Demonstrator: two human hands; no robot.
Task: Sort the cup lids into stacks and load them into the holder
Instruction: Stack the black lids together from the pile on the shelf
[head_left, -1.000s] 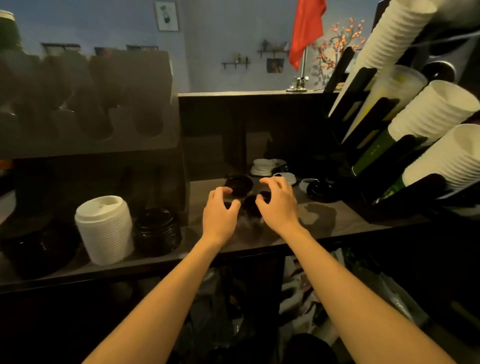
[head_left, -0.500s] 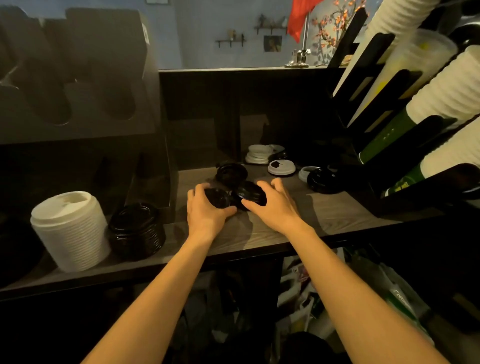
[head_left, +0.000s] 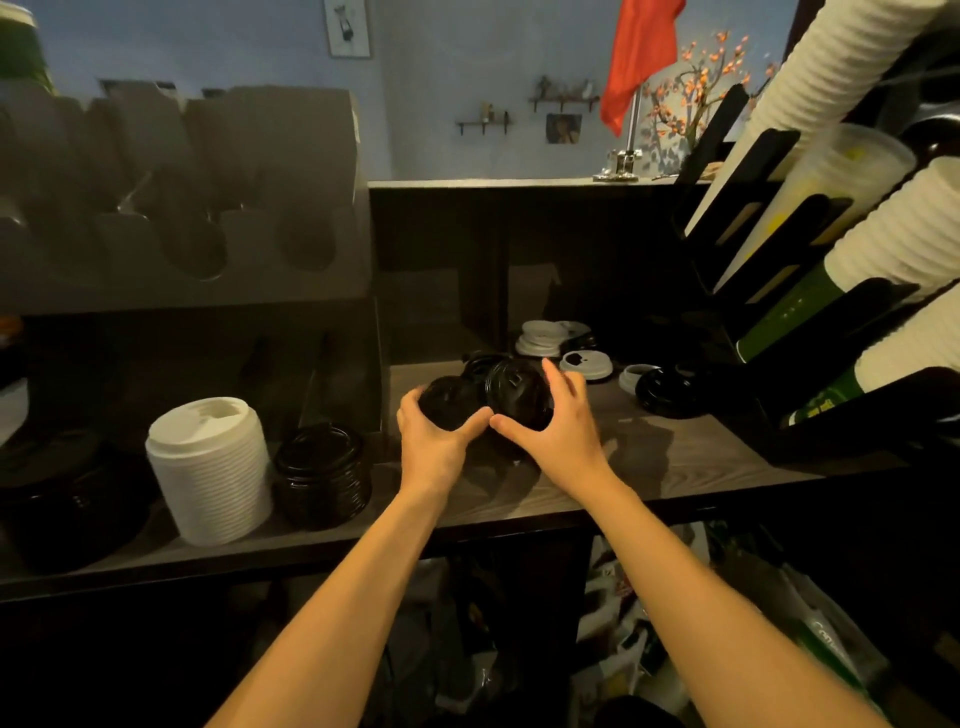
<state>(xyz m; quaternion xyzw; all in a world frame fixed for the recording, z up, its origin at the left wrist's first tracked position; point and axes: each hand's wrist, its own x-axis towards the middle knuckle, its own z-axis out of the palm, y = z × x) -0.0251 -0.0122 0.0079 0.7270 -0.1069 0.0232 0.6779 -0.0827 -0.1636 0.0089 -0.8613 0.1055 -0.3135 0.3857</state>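
The dark wood-grain bench (head_left: 675, 457) carries everything. Far left, above it, stands the grey slotted holder (head_left: 208, 208). Near left sit a tall stack of ribbed white plastic lids (head_left: 208, 467) and, just beside it, a shorter stack of glossy black lids (head_left: 322, 473). At the middle the left hand (head_left: 436, 441) curls round a round black plastic lid (head_left: 447, 402). The right hand (head_left: 556, 431) clamps a second black lid (head_left: 517, 392), tilted, just beside the first. Loose white lids (head_left: 587, 364) lie farther back. The likely risk is that the tilted lid meets the other askew and fails to nest. It could then slip from its rim grip onto the bench.
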